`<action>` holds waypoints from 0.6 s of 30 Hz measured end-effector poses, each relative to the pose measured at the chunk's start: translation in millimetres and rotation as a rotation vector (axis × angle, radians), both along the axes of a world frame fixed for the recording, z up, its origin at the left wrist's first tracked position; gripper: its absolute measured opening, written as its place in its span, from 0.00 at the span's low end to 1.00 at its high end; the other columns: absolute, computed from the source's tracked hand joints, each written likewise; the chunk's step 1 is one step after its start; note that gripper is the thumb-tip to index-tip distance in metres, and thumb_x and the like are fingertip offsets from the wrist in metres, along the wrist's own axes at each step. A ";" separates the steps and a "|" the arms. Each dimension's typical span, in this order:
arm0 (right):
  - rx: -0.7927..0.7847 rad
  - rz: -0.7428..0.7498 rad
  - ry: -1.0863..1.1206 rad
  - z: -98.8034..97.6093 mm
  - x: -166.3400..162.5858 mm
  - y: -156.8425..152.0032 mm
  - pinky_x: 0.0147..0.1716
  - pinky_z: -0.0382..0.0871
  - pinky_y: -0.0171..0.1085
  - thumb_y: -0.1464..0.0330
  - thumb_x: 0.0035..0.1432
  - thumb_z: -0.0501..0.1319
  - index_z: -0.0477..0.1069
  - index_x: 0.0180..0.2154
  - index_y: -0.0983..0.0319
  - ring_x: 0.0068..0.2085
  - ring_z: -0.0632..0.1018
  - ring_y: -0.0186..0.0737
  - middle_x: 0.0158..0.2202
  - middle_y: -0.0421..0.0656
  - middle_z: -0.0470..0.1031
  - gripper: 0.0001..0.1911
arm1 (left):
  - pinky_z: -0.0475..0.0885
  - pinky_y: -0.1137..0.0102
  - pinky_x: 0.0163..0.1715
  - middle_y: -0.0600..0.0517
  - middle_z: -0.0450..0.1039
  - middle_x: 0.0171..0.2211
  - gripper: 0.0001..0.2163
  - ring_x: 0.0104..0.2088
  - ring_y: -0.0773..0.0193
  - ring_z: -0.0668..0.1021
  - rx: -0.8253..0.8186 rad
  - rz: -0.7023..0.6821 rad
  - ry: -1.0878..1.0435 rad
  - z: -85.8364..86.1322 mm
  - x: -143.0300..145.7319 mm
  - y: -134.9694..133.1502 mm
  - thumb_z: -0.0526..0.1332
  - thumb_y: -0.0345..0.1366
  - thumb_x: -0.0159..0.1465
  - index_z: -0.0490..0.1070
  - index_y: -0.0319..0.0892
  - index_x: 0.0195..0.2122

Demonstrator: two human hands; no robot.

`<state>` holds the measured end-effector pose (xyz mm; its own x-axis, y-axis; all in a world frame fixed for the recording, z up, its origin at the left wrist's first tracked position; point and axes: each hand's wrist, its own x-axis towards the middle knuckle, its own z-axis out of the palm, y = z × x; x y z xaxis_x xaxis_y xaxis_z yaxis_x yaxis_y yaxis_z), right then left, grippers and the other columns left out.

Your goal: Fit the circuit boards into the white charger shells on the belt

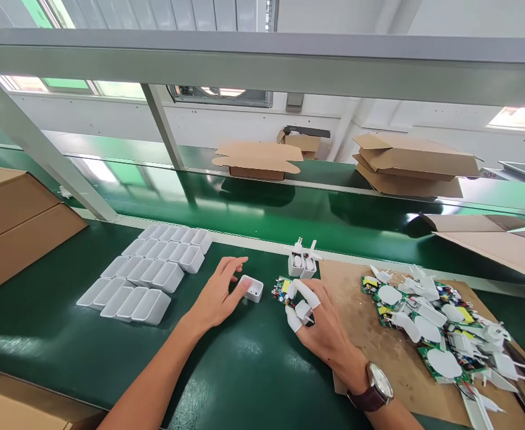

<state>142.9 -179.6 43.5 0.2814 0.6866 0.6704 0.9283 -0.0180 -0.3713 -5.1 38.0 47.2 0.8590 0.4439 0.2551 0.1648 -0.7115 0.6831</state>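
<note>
My left hand [217, 294] is over the green tabletop with its fingers apart. Its thumb touches the left end of a small white plastic case [254, 290]. In my right hand [327, 319], thumb and fingers in white finger cots pinch a circuit board [282, 288] with a white plug piece [303, 310] by it. Just beyond that hand stand two white cases [302, 266] with boards and plug prongs in them. Rows of open white plastic cases [157, 266] lie beyond my left hand.
A pile of circuit boards with white plug parts [432, 328] covers a brown cardboard sheet [354, 346] at right. Cardboard boxes stand at left [24, 221] and on the far ledge [414, 161]. A metal frame bar [262, 65] crosses above the bench.
</note>
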 end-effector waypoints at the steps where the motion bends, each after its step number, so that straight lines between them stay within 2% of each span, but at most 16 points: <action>1: 0.008 -0.010 -0.015 -0.3 -0.5 -0.3 0.47 0.77 0.52 0.78 0.62 0.60 0.57 0.66 0.56 0.50 0.74 0.51 0.50 0.50 0.73 0.33 | 0.78 0.61 0.47 0.46 0.68 0.54 0.25 0.50 0.56 0.78 0.008 0.021 0.043 0.2 1.2 -3.4 0.61 0.45 0.68 0.62 0.47 0.65; 3: 0.021 -0.024 -0.044 -0.8 -1.3 -1.2 0.47 0.77 0.53 0.78 0.61 0.60 0.57 0.66 0.56 0.51 0.74 0.52 0.51 0.50 0.74 0.34 | 0.79 0.59 0.44 0.46 0.68 0.51 0.34 0.46 0.53 0.78 0.046 0.065 0.135 -1.0 4.3 -11.8 0.68 0.51 0.60 0.61 0.46 0.65; 5: 0.038 -0.028 -0.071 -0.5 -2.0 -1.9 0.48 0.77 0.53 0.78 0.61 0.61 0.56 0.67 0.57 0.52 0.74 0.53 0.51 0.51 0.74 0.35 | 0.78 0.57 0.45 0.46 0.68 0.51 0.35 0.46 0.52 0.78 0.067 0.089 0.159 -4.7 7.8 -20.1 0.69 0.47 0.59 0.61 0.44 0.65; 8: 0.074 -0.025 -0.097 1.5 -3.7 -2.3 0.49 0.76 0.54 0.78 0.62 0.61 0.56 0.67 0.58 0.53 0.74 0.53 0.51 0.52 0.74 0.35 | 0.75 0.56 0.54 0.44 0.69 0.55 0.35 0.52 0.53 0.77 0.004 -0.055 0.088 -12.9 11.0 -27.5 0.66 0.37 0.62 0.54 0.46 0.69; 11: 0.112 -0.011 -0.087 4.3 -6.8 -2.5 0.50 0.76 0.54 0.77 0.62 0.62 0.55 0.68 0.57 0.53 0.74 0.52 0.52 0.51 0.73 0.37 | 0.73 0.54 0.59 0.45 0.69 0.58 0.41 0.57 0.52 0.76 -0.082 -0.156 0.040 -21.1 11.9 -29.0 0.68 0.36 0.62 0.46 0.50 0.72; 15: 0.119 0.009 -0.112 6.5 -10.8 -4.2 0.51 0.76 0.54 0.79 0.60 0.62 0.54 0.69 0.60 0.54 0.73 0.53 0.53 0.53 0.73 0.38 | 0.75 0.55 0.58 0.47 0.70 0.58 0.38 0.55 0.55 0.78 -0.111 -0.182 -0.052 -26.4 13.1 -31.0 0.66 0.33 0.63 0.48 0.54 0.70; 18: 0.109 0.010 -0.157 6.3 -12.2 -6.2 0.51 0.76 0.56 0.81 0.60 0.62 0.54 0.69 0.64 0.55 0.72 0.55 0.55 0.56 0.72 0.39 | 0.75 0.57 0.58 0.46 0.69 0.59 0.36 0.55 0.55 0.78 -0.043 -0.183 -0.135 -26.1 13.5 -34.0 0.64 0.30 0.64 0.49 0.54 0.70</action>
